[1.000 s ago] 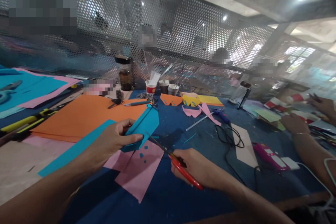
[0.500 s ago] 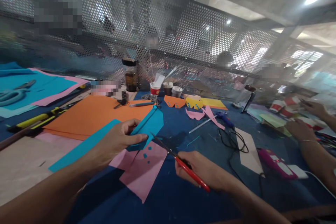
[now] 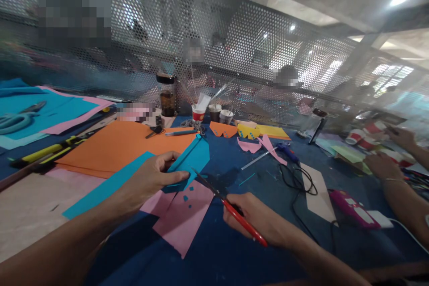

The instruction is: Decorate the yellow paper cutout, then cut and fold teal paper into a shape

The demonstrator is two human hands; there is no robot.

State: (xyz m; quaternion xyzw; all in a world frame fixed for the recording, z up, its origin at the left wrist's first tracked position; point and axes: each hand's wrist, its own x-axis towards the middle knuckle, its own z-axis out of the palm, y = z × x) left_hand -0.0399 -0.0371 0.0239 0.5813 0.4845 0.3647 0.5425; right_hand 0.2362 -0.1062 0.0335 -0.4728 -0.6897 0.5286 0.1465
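Observation:
My left hand pinches a folded piece of blue paper between thumb and fingers, above the table. In my right hand are red-handled scissors, their blades pointing up and left. The blade tips are at the paper's lower right edge; whether they touch it I cannot tell. Below lies pink paper with several small blue scraps on it. A longer blue sheet lies partly under my left forearm. Behind it is a stack of orange paper.
Orange and yellow cut paper shapes lie beyond my hands, near a glue gun with a black cord. Paper cups and a jar stand by the perforated screen. At right are a magenta case and another person's hands.
Almost nothing differs. Both hands, the blue paper and the scissors hold nearly the same position.

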